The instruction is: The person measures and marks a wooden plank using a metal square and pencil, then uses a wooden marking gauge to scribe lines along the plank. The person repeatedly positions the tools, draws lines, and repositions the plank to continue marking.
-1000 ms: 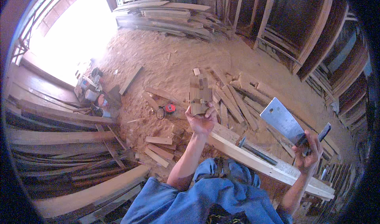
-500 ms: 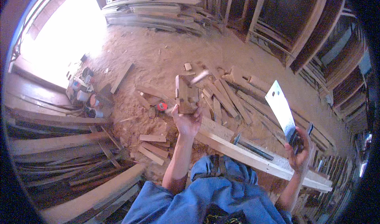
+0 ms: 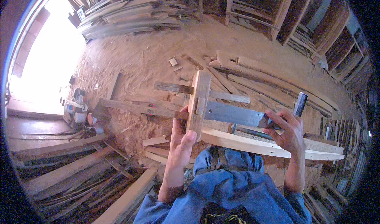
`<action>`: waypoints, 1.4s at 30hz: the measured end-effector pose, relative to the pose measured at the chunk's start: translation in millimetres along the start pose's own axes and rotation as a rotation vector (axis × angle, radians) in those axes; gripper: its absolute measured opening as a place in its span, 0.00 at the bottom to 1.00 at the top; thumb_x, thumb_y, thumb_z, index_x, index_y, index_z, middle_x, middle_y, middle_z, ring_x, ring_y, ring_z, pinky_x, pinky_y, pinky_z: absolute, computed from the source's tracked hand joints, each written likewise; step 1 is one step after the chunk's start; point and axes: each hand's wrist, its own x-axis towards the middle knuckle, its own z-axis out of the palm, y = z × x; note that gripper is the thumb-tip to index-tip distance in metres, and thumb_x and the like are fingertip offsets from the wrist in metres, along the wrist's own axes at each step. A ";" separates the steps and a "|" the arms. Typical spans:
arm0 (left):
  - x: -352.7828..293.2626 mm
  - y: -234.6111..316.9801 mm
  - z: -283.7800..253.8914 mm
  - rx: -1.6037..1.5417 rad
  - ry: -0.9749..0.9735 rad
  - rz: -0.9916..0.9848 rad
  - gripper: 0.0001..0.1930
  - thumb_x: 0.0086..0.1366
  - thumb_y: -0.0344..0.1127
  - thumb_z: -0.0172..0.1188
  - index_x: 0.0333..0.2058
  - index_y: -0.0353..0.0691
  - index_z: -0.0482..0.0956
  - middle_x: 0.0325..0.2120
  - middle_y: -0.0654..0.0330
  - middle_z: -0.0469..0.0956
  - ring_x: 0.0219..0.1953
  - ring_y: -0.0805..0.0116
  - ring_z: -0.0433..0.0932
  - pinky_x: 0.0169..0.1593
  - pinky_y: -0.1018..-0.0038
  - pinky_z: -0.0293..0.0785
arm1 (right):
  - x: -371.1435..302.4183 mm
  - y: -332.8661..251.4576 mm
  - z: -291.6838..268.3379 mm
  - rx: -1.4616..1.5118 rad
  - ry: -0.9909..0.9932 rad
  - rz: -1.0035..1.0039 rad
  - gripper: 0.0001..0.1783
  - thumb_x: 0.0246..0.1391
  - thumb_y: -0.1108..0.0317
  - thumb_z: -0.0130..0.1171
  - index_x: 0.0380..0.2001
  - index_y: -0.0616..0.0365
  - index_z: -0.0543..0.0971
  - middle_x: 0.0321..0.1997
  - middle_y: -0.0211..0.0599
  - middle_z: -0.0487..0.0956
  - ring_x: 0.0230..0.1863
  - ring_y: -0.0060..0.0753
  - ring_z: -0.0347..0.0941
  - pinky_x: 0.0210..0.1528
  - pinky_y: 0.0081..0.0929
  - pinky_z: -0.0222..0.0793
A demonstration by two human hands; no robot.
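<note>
My left hand (image 3: 180,147) is closed round the lower end of a wooden marking gauge (image 3: 200,87), its thumb on the front of the upright block. Two wooden bars pass through this block and stick out sideways. In my right hand (image 3: 287,131) is a try square, gripped where its flat metal blade (image 3: 237,115) meets the dark stock (image 3: 301,104). The blade lies level, with its far end up against the right side of the block; whether it touches is hard to tell. Beneath both hands runs a long pale timber (image 3: 253,145).
Loose offcuts (image 3: 156,140) and long boards (image 3: 277,83) lie on the sawdust-covered floor (image 3: 130,58). Stacked planks (image 3: 130,16) stand at the back, and more timber (image 3: 71,176) fills the left side. Tins (image 3: 81,117) sit near the bright doorway. Frames (image 3: 285,18) lean at the far right.
The try square has swung from upright to level and moved left to the marking gauge. My left hand has turned the gauge, so its bars now point sideways. The view has shifted.
</note>
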 end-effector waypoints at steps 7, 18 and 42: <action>-3.0 12.6 15.7 -0.008 0.040 -0.202 0.55 0.58 0.68 0.64 0.69 0.29 0.55 0.63 0.52 0.64 0.66 0.62 0.62 0.69 0.64 0.56 | 0.2 7.5 1.9 0.086 -0.026 0.032 0.36 0.42 0.53 0.77 0.59 0.33 0.81 0.34 0.22 0.78 0.32 0.30 0.78 0.34 0.35 0.73; -1.0 11.4 27.3 -0.045 0.030 -0.070 0.52 0.63 0.63 0.63 0.72 0.33 0.51 0.58 0.51 0.70 0.48 0.65 0.69 0.50 0.68 0.65 | -4.4 15.6 -1.2 0.061 -0.020 -0.003 0.35 0.43 0.52 0.76 0.59 0.34 0.81 0.35 0.25 0.78 0.33 0.34 0.78 0.34 0.38 0.73; -12.1 34.6 38.9 0.036 0.016 -0.149 0.59 0.58 0.68 0.67 0.71 0.29 0.49 0.66 0.50 0.59 0.69 0.60 0.58 0.70 0.62 0.54 | -5.5 18.3 -5.6 0.097 -0.006 -0.110 0.35 0.45 0.54 0.75 0.59 0.46 0.81 0.31 0.31 0.77 0.28 0.35 0.75 0.30 0.34 0.71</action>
